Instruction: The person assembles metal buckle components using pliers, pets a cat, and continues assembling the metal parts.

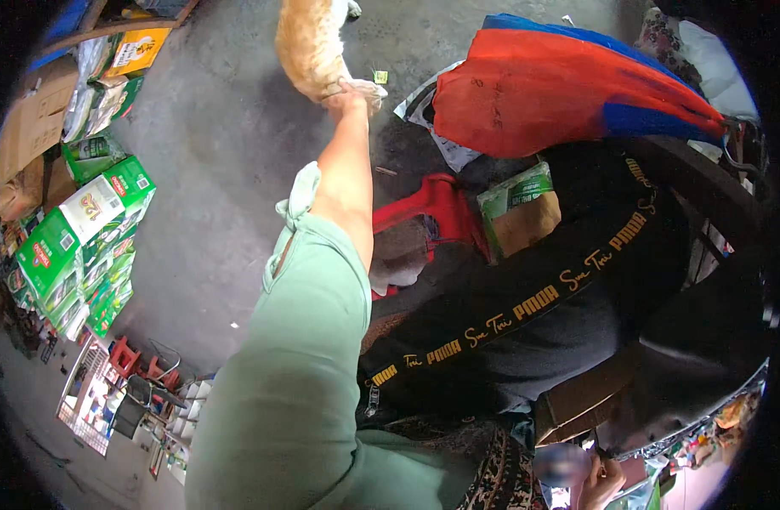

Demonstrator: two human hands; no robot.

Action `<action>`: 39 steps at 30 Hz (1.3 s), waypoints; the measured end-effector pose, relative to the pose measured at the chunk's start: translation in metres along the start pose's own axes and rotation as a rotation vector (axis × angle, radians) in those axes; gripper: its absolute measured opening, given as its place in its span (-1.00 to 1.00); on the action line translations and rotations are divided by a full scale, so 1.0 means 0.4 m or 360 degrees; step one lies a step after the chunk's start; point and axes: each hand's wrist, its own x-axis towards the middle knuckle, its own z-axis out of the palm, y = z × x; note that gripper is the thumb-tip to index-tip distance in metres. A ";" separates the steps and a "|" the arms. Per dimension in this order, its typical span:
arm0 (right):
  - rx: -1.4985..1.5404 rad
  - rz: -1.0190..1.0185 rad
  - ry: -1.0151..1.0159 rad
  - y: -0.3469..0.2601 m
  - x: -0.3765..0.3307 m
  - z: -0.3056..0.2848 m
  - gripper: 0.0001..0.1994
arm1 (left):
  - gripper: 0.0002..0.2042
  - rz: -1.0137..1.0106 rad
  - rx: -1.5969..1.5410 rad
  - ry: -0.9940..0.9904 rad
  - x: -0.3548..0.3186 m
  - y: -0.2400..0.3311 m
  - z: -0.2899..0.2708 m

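Note:
An orange cat (311, 47) with pale fur on its underside is partly cut off by the top edge. Stretched far forward in a light green sleeve, my left arm reaches the cat. My left hand (347, 99) presses into its fur close to a whitish paw, with the fingers curled and partly hidden. A small yellow-green packet (380, 76) lies on the floor beside that paw. I cannot make out my right hand for certain. Low at the right rim is a hand (604, 486) next to a blurred round patch; whose hand it is cannot be told.
Black cloth with gold lettering (526, 314) spreads across the right. Beyond it lie a red and blue sack (526, 93), a red plastic stool (441, 208) and a green-brown packet (521, 211). Green packages (84, 221) and a cardboard box (37, 119) pile up on the left of the grey floor.

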 end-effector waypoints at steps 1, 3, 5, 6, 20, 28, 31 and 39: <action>0.0010 -0.0044 0.0032 0.004 -0.001 0.000 -0.61 | -0.34 -0.0001 0.0005 -0.0009 -0.006 -0.001 0.000; -0.0028 -0.0024 -0.0012 0.010 -0.002 -0.003 -0.61 | -0.32 0.0065 0.0063 0.0092 -0.012 -0.001 -0.019; -0.0058 -0.0018 -0.0054 0.023 -0.005 -0.002 -0.61 | -0.36 -0.0060 -0.0029 0.0047 0.004 -0.007 -0.023; -0.0072 -0.0019 -0.0055 0.029 -0.006 0.000 -0.61 | -0.39 -0.0183 -0.0121 -0.0010 0.004 -0.003 -0.028; 0.0116 0.0007 0.0011 0.029 -0.015 0.010 -0.68 | -0.76 0.0327 0.0155 0.0101 -0.054 -0.023 -0.126; 0.0135 -0.0322 0.0232 0.053 -0.016 0.031 -0.70 | -0.82 0.0348 0.0068 0.0062 -0.118 -0.023 -0.175; 0.0052 -0.0232 0.0105 0.053 -0.021 0.014 -0.72 | -0.82 0.0405 0.0312 0.0046 -0.122 -0.047 -0.202; 0.0195 -0.0317 0.0314 0.073 -0.041 0.055 -0.55 | -0.73 0.0641 0.1352 -0.1276 -0.159 -0.268 -0.247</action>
